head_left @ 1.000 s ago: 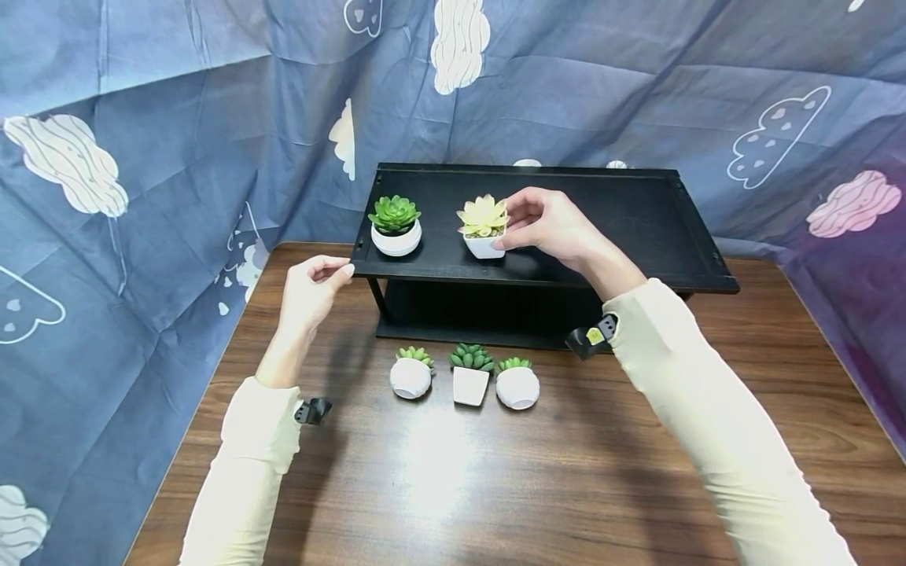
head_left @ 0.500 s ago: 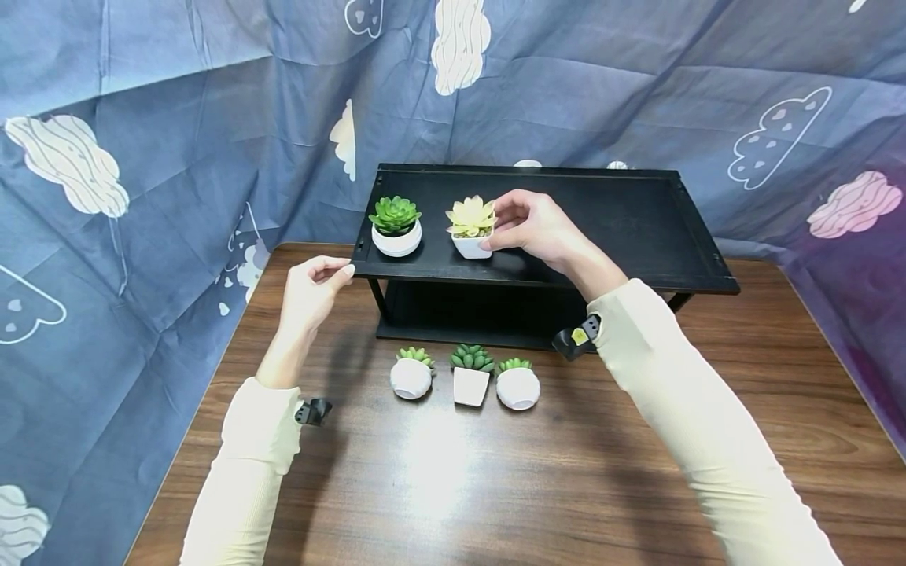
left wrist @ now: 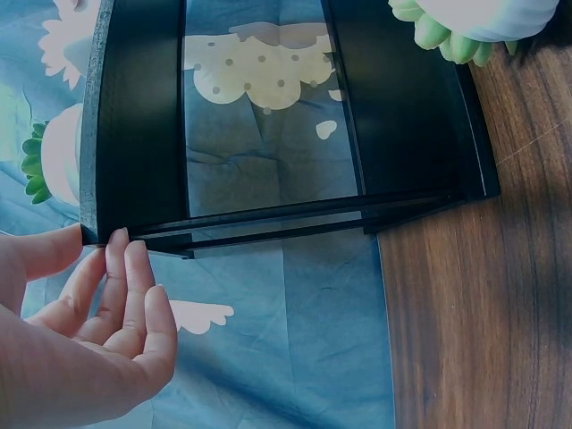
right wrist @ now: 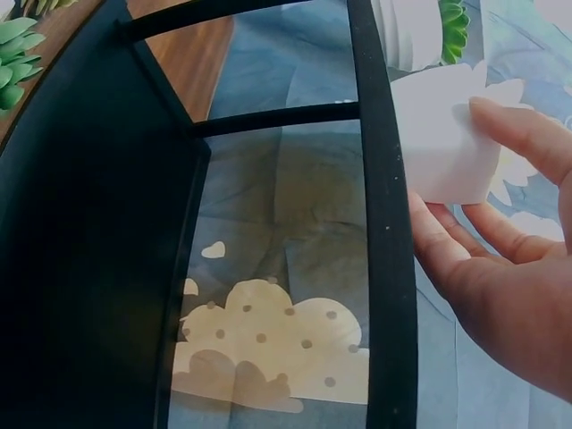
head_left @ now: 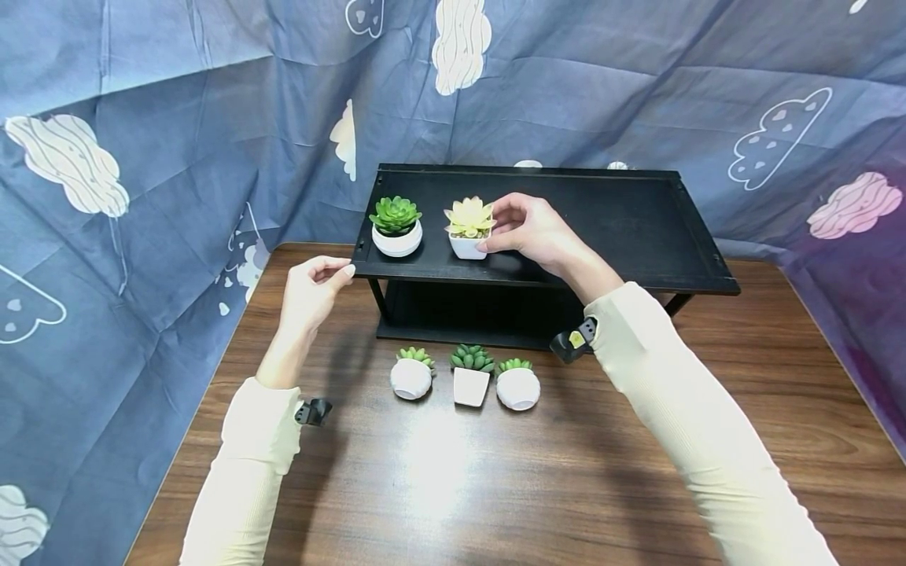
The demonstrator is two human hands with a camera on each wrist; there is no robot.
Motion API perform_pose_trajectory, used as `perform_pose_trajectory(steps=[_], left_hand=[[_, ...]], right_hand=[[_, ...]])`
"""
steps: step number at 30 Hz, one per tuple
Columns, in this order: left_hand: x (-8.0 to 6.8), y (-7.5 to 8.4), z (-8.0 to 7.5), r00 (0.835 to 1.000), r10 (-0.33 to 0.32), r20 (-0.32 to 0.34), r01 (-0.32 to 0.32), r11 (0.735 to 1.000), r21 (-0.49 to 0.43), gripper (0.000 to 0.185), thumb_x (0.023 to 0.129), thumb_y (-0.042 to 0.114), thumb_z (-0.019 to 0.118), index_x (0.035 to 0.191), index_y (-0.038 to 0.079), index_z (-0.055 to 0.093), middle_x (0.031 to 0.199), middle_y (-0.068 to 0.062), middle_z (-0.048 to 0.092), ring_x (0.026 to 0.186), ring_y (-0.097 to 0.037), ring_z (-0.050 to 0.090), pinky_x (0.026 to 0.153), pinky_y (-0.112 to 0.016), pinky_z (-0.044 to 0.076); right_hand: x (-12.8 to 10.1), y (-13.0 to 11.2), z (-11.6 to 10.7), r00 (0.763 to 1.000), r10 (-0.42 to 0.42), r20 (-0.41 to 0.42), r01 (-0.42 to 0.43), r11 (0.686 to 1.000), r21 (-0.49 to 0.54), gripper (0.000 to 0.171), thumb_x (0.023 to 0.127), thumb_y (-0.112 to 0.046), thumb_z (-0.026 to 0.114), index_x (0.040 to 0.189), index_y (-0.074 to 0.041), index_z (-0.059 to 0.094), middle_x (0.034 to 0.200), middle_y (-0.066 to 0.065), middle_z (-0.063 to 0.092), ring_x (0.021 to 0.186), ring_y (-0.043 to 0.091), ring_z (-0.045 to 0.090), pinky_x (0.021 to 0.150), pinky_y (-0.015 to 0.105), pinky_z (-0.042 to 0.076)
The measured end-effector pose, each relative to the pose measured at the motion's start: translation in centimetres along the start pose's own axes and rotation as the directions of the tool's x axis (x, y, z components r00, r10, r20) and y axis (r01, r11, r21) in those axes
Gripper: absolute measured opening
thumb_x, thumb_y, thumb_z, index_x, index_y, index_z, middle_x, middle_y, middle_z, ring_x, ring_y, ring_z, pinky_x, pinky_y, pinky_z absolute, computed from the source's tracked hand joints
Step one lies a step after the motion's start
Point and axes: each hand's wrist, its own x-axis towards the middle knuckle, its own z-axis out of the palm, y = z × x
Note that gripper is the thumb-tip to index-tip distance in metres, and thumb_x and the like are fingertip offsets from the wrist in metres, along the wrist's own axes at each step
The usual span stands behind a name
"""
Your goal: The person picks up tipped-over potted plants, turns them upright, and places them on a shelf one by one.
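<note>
Looking down from the head view, the right hand point(head_left: 535, 233) pinches the white pot of the yellow succulent point(head_left: 469, 228) between thumb and fingers; the pot stands on the top board of the black shelf point(head_left: 637, 228), just right of the green succulent point(head_left: 395, 226) in its round white pot. The left hand point(head_left: 309, 292) has thumb and fingertips closed on the shelf's front-left corner. 3 small potted succulents point(head_left: 469, 376) stand in a row on the wooden table point(head_left: 495, 487) in front of the shelf. Left wrist view: fingers point(left wrist: 125, 295) lie together, lightly bent, tips touching the corner of the shelf point(left wrist: 134, 116), thumb alongside. Right wrist view: thumb and fingers point(right wrist: 518, 134) clasp the square white pot point(right wrist: 442, 143) just beyond the shelf rail point(right wrist: 384, 223).
</note>
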Motion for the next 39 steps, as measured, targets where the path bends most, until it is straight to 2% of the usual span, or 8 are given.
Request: perform_pose_trajectory(steps=[11, 16, 23, 31, 39], left_hand=[[0.0, 0.0, 0.0, 1.0, -0.003, -0.003, 0.003, 1.0, -0.008, 0.021, 0.084, 0.002, 0.062, 0.099, -0.013, 0.062, 0.07, 0.01, 0.061, 0.066, -0.004, 0.06, 0.068, -0.015, 0.044], [0.0, -0.1, 0.0, 1.0, -0.005, 0.0, 0.005, 1.0, -0.01, 0.022, 0.084, 0.002, 0.062, 0.101, -0.014, 0.061, 0.07, 0.011, 0.061, 0.065, -0.002, 0.059, 0.068, -0.015, 0.044], [0.0, -0.2, 0.0, 1.0, -0.005, 0.0, 0.005, 1.0, -0.008, 0.022, 0.084, 0.002, 0.062, 0.1, -0.013, 0.062, 0.07, 0.01, 0.061, 0.067, -0.005, 0.06, 0.068, -0.015, 0.044], [0.0, -0.2, 0.1, 1.0, -0.011, -0.008, 0.011, 1.0, 0.003, 0.022, 0.084, 0.003, 0.063, 0.1, -0.012, 0.063, 0.075, 0.004, 0.064, 0.066, -0.004, 0.06, 0.068, -0.016, 0.044], [0.0, -0.1, 0.0, 1.0, -0.004, -0.005, 0.004, 1.0, -0.008, 0.022, 0.084, 0.002, 0.062, 0.1, -0.014, 0.062, 0.071, 0.011, 0.061, 0.064, -0.002, 0.059, 0.068, -0.016, 0.044]], right_hand=[[0.0, 0.4, -0.3, 0.999, 0.027, 0.021, -0.027, 1.0, -0.009, 0.049, 0.073, 0.003, 0.072, 0.114, 0.003, 0.047, 0.102, 0.012, 0.05, 0.091, 0.02, 0.054, 0.077, 0.024, 0.044], [0.0, 0.4, -0.3, 0.999, 0.035, 0.031, -0.035, 0.999, 0.002, 0.049, 0.073, 0.004, 0.071, 0.116, 0.003, 0.047, 0.103, 0.012, 0.049, 0.092, 0.02, 0.053, 0.076, 0.023, 0.044], [0.0, 0.5, -0.4, 0.999, 0.036, 0.038, -0.036, 0.999, 0.012, 0.05, 0.074, 0.005, 0.071, 0.118, 0.003, 0.047, 0.101, 0.011, 0.05, 0.09, 0.019, 0.053, 0.075, 0.023, 0.044], [-0.2, 0.6, -0.5, 0.998, 0.03, 0.051, -0.032, 0.999, 0.024, 0.051, 0.074, 0.005, 0.07, 0.119, 0.003, 0.046, 0.103, 0.012, 0.051, 0.089, 0.018, 0.054, 0.075, 0.022, 0.044], [-0.5, 0.4, -1.2, 0.996, 0.013, 0.09, -0.019, 0.998, 0.065, 0.05, 0.076, 0.007, 0.068, 0.12, 0.003, 0.046, 0.106, 0.013, 0.054, 0.093, 0.018, 0.053, 0.074, 0.022, 0.046]])
